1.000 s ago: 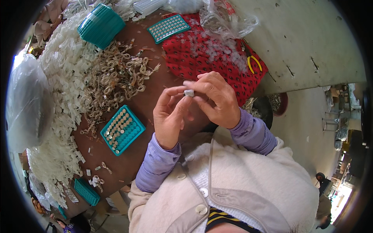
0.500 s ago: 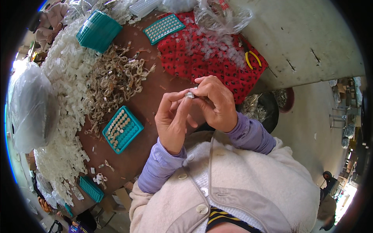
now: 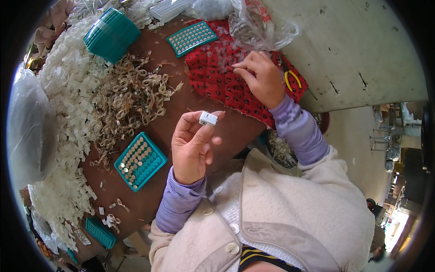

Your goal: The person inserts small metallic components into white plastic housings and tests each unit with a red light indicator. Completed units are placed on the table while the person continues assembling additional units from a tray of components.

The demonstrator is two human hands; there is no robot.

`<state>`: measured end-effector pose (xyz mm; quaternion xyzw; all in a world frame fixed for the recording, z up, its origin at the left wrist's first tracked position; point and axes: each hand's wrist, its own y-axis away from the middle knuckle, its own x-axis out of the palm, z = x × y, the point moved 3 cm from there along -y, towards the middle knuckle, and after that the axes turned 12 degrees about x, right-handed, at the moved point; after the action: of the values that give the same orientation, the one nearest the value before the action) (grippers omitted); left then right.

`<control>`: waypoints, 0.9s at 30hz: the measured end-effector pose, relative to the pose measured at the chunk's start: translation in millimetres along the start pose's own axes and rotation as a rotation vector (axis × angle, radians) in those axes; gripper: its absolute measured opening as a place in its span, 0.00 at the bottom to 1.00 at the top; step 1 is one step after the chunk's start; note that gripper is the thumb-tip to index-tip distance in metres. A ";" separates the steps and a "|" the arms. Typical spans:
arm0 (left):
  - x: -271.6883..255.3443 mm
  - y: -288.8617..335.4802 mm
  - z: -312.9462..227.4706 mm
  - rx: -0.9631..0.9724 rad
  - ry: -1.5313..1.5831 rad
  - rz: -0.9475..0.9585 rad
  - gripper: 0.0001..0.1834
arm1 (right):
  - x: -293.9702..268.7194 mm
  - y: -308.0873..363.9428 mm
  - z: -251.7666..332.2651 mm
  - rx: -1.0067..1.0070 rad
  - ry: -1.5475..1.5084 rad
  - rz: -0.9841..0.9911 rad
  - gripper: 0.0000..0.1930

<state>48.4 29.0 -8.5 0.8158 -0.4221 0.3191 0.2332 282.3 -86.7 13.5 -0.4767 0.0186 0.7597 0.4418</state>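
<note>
Between the thumb and forefinger of my left hand (image 3: 192, 152) is a small white box-shaped plastic piece (image 3: 208, 119), raised above the brown table. My right hand (image 3: 263, 79) reaches over the red patterned cloth (image 3: 213, 88), thumb and forefinger closed together beside small clear plastic pieces (image 3: 223, 61) heaped there. What those fingertips hold, if anything, is too small to make out. Left of my left hand sits a teal tray (image 3: 156, 170) partly filled with rows of small round pale-topped parts. Another teal tray (image 3: 179, 52), full of round white-topped parts, lies at the cloth's far left corner.
A big heap of translucent white plastic pieces (image 3: 63, 118) covers the table's left side. Next to it lies a tangle of thin brownish cords (image 3: 129, 90). A stack of teal trays (image 3: 111, 36) stands behind. Yellow-handled pliers (image 3: 292, 81) and a clear bag (image 3: 260, 29) are on the right.
My hands have come apart. The right one has moved away and right to the clear pieces on the cloth. My left hand keeps the white piece, now in plain view.
</note>
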 end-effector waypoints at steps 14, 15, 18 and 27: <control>-10.2 -9.5 1.5 -0.005 -0.027 0.074 0.18 | -9.8 27.5 31.3 0.241 -0.592 0.255 0.01; -8.1 -9.9 2.2 -0.020 -0.029 0.096 0.18 | -10.7 42.6 45.8 0.196 -0.661 0.238 0.02; -3.5 -4.5 7.3 -0.035 -0.076 0.140 0.20 | -12.8 59.1 75.2 -0.132 -0.542 0.075 0.06; -14.4 33.7 -3.5 0.013 -0.109 0.111 0.17 | -20.8 88.6 99.3 -0.264 -0.529 0.120 0.10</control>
<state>12.7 21.0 -12.7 0.8088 -0.4769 0.2892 0.1866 154.2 -109.6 48.2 -0.3137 -0.1679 0.8781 0.3200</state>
